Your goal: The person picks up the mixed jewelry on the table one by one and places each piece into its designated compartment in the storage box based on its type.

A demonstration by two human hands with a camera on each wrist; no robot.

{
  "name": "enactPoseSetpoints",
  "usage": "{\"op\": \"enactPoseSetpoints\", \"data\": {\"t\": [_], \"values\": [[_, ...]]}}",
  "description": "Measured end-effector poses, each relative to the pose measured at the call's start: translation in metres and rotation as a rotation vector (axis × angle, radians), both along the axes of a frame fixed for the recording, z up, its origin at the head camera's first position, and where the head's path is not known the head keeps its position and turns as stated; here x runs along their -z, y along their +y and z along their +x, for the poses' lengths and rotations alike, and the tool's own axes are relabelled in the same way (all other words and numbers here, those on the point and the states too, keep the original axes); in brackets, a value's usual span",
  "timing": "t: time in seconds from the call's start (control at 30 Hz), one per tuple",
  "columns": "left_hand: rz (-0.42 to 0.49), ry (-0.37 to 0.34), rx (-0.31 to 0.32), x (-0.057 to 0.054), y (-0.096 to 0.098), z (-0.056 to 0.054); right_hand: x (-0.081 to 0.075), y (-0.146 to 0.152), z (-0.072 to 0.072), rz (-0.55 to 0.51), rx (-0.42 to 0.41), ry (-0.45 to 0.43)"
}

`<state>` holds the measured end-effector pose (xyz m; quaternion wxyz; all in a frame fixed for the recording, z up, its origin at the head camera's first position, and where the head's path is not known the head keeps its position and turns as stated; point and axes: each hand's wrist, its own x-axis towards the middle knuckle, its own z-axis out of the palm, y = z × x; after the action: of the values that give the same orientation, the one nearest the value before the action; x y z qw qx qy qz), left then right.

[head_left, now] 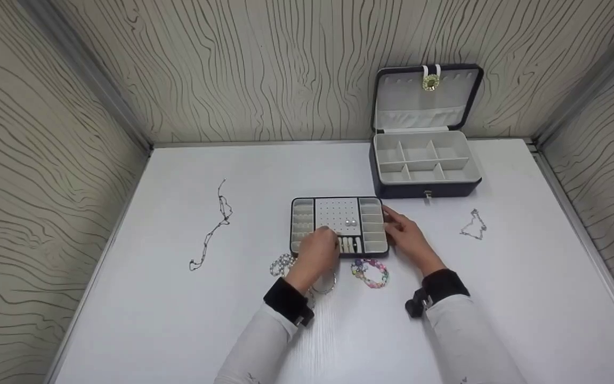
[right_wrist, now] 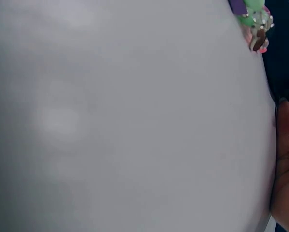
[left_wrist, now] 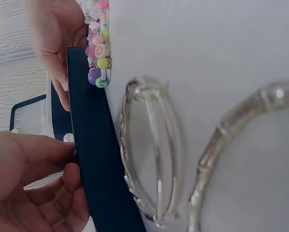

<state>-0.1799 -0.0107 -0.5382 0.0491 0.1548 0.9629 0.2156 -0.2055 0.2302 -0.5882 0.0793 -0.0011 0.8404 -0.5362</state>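
Note:
A dark-edged jewelry tray (head_left: 311, 199) lies on the table, with side compartments, a white pegboard and ring slots. Two pearl earrings (head_left: 350, 223) sit on the pegboard. My left hand (head_left: 316, 253) reaches over the tray's front with fingers curled and fingertips close together at the ring slots; the tray wall (left_wrist: 93, 140) hides what they touch. Against the tray's right side rests my right hand (head_left: 411, 242), fingers fairly straight. A colorful beaded bracelet (head_left: 371, 273) lies before the tray. Silvery bangles (left_wrist: 156, 154) and a pearl bracelet (head_left: 281, 264) lie near my left wrist.
An open dark jewelry box (head_left: 424, 190) with bare light compartments stands at the back right, its lid upright. A thin chain necklace (head_left: 208, 237) lies on the left of the white table (head_left: 142, 320). A chain bracelet (head_left: 475, 225) lies on the right.

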Motion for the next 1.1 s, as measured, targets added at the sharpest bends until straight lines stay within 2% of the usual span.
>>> {"op": "enactPoseSetpoints", "data": {"t": [0.23,0.4,0.6,0.7,0.87,0.93,1.1], "values": [[-0.096,0.010,0.052,-0.001,0.000,0.003,0.002,0.001,0.000,-0.015,0.006,0.024],[-0.121,0.008,0.082,-0.004,0.000,0.007,0.002,0.001,0.000,-0.017,0.005,0.015],[-0.049,-0.027,0.085,-0.005,-0.003,0.012,0.001,0.000,-0.001,-0.023,0.006,0.013],[0.012,-0.042,0.087,-0.005,-0.008,0.015,0.001,0.000,-0.001,-0.042,0.008,-0.008],[0.139,-0.081,0.070,-0.006,-0.022,0.018,0.000,0.000,0.000,-0.011,-0.007,-0.031],[0.170,-0.073,0.049,-0.007,-0.028,0.019,-0.001,0.000,0.001,-0.005,-0.002,-0.034],[0.185,-0.001,-0.035,-0.006,-0.046,0.016,-0.002,0.001,0.000,0.004,-0.009,-0.017]]}}
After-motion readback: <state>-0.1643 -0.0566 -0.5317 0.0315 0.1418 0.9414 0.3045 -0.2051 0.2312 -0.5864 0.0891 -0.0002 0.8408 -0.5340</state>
